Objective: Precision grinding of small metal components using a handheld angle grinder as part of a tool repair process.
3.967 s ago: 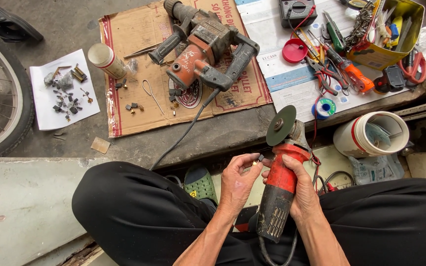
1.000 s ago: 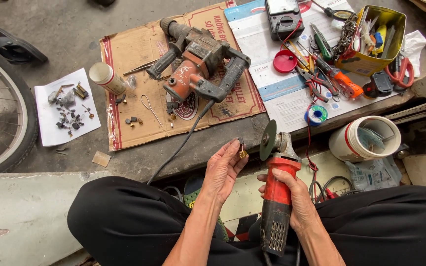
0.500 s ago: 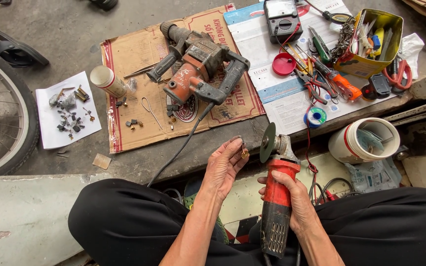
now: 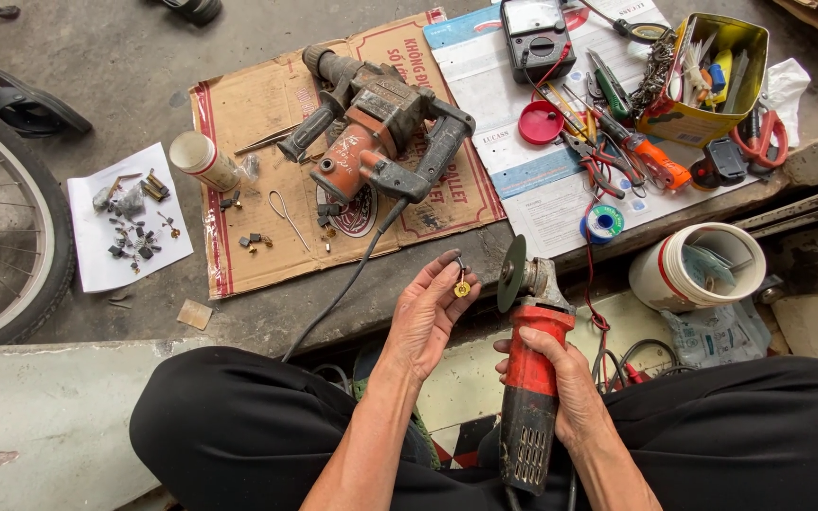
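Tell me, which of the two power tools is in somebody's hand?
The red angle grinder, gripped by the right hand. The bigger hammer drill lies untouched on the cardboard.

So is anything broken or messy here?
A bit. The rotary hammer on the cardboard looks worn and grimy, with small parts loose on paper. The left hand holds a tiny brass piece; the right hand grips the grinder.

Left hand [image 4: 425,312] raised palm-up, fingers loosely curled, thumb and fingertips pinched together at the top — forearm angling up from my lap. Right hand [image 4: 556,383] lower, wrapped in a full grip, knuckles up, thumb on the inner side — wrist straight, forearm running back to my right.
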